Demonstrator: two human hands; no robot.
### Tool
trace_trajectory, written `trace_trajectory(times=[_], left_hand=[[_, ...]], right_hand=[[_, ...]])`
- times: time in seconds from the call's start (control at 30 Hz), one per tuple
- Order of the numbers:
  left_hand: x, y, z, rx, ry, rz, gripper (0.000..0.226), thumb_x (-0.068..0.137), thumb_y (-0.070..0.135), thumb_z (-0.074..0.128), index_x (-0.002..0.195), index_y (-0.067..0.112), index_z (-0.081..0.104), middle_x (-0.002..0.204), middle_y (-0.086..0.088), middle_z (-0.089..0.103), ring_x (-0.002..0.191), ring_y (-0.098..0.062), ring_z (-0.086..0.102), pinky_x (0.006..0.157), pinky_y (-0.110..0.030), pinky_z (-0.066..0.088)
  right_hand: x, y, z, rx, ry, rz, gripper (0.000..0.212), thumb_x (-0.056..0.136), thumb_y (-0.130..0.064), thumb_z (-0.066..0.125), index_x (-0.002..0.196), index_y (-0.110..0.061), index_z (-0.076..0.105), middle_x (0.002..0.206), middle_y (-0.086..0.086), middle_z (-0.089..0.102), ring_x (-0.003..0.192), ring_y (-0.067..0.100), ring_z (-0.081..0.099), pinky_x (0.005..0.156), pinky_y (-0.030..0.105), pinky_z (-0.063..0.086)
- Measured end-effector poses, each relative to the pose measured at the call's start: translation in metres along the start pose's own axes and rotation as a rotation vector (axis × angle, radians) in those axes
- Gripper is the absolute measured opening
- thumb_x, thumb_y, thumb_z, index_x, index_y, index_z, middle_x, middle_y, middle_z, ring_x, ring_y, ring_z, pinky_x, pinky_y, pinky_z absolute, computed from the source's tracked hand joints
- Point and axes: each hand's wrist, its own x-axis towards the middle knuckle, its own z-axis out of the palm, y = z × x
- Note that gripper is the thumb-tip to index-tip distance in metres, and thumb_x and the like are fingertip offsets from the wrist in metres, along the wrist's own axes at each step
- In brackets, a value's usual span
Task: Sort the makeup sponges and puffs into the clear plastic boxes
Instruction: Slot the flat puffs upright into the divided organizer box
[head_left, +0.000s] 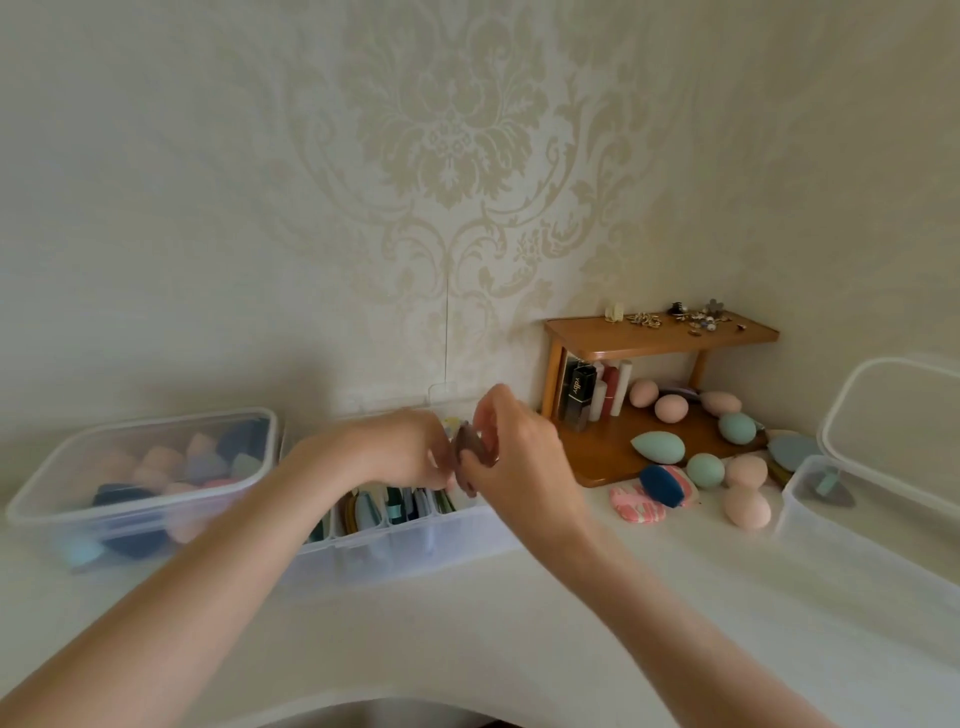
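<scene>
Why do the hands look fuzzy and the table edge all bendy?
Head view: both hands, the left hand and right hand gripping a brown puff, are smeared by motion blur; the wide-angle lens bows the table edge; light is soft, shadows faint.

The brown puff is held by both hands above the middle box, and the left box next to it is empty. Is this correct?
Not quite. In the head view the left box is not empty: it holds many sponges in pink, blue and dark colours. The rest is right: both the left hand and the right hand hold the brown puff above the middle box.
</scene>
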Motion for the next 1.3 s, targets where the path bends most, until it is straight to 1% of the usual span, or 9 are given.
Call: trace_trajectory(times=[0.17,0.23,0.4,0.6,0.77,0.9,1.07,1.17,1.3], left_hand=[[-0.006,-0.003,0.006,-0.024,0.069,0.026,0.022,0.089,0.018,0.054,0.104,0.018,0.07,0.112,-0.002,0.065,0.092,-0.015,0.055,0.07,-0.021,0.041],[-0.006,-0.004,0.007,-0.022,0.083,0.015,0.021,0.088,0.018,0.055,0.104,0.018,0.068,0.113,-0.005,0.064,0.099,-0.02,0.059,0.078,-0.025,0.046],[-0.003,-0.006,0.006,-0.042,0.123,0.04,0.018,0.086,0.016,0.059,0.104,0.015,0.063,0.112,-0.001,0.062,0.104,-0.017,0.059,0.09,-0.03,0.049],[0.003,0.002,-0.003,-0.128,0.244,0.108,0.015,0.089,0.016,0.054,0.099,0.015,0.066,0.1,0.004,0.065,0.095,-0.01,0.059,0.082,-0.022,0.045],[0.016,0.019,-0.006,-0.142,0.223,0.177,0.015,0.09,0.017,0.054,0.098,0.013,0.067,0.102,0.003,0.066,0.096,-0.011,0.061,0.089,-0.025,0.048],[0.024,0.028,-0.002,-0.135,0.194,0.204,0.015,0.091,0.017,0.053,0.097,0.014,0.066,0.095,0.008,0.06,0.093,-0.009,0.058,0.08,-0.019,0.043],[0.028,0.034,0.0,-0.114,0.202,0.216,0.014,0.09,0.017,0.053,0.094,0.015,0.066,0.089,0.011,0.057,0.088,-0.008,0.057,0.067,-0.008,0.037],[0.025,0.033,0.0,-0.11,0.197,0.214,0.015,0.091,0.017,0.053,0.095,0.014,0.066,0.09,0.01,0.058,0.09,-0.008,0.057,0.072,-0.012,0.04],[0.016,0.026,-0.004,-0.103,0.209,0.187,0.016,0.091,0.018,0.054,0.097,0.013,0.067,0.093,0.007,0.061,0.091,-0.007,0.057,0.083,-0.02,0.043]], right_hand=[[-0.003,0.007,0.026,-0.143,-0.108,0.002,0.007,0.083,-0.004,0.056,0.086,-0.008,0.05,0.091,0.008,0.058,0.082,0.026,0.054,0.06,0.024,0.035],[-0.001,0.01,0.026,-0.176,-0.129,0.016,0.012,0.085,-0.006,0.056,0.096,-0.004,0.057,0.101,0.009,0.061,0.093,0.024,0.055,0.069,0.026,0.038],[0.005,0.018,0.024,-0.217,-0.189,0.011,0.022,0.091,-0.018,0.053,0.106,-0.012,0.069,0.11,0.008,0.058,0.105,0.021,0.052,0.072,0.017,0.032],[0.016,0.036,-0.025,-0.121,-0.109,0.076,0.022,0.093,-0.02,0.053,0.106,-0.014,0.069,0.105,-0.002,0.064,0.084,0.007,0.057,0.066,0.006,0.042],[0.029,0.102,-0.081,-0.518,-0.117,0.402,0.019,0.094,-0.012,0.046,0.098,-0.009,0.065,0.099,0.006,0.064,0.091,0.023,0.061,0.077,0.029,0.051],[0.017,0.154,-0.092,-0.628,-0.222,0.671,0.015,0.092,-0.015,0.052,0.099,-0.01,0.064,0.091,0.004,0.062,0.081,0.02,0.06,0.079,0.031,0.052],[0.005,0.168,-0.075,-0.739,-0.236,0.698,0.032,0.089,-0.034,0.056,0.064,-0.019,0.044,0.062,-0.003,0.048,0.077,0.02,0.056,0.079,0.033,0.047],[0.005,0.163,-0.071,-0.783,-0.253,0.714,0.036,0.087,-0.039,0.058,0.062,-0.02,0.041,0.062,-0.004,0.046,0.071,0.017,0.051,0.069,0.026,0.038],[0.007,0.152,-0.075,-0.6,-0.224,0.773,0.015,0.084,-0.027,0.065,0.086,-0.014,0.058,0.066,-0.002,0.047,0.058,0.011,0.042,0.048,0.021,0.027]])
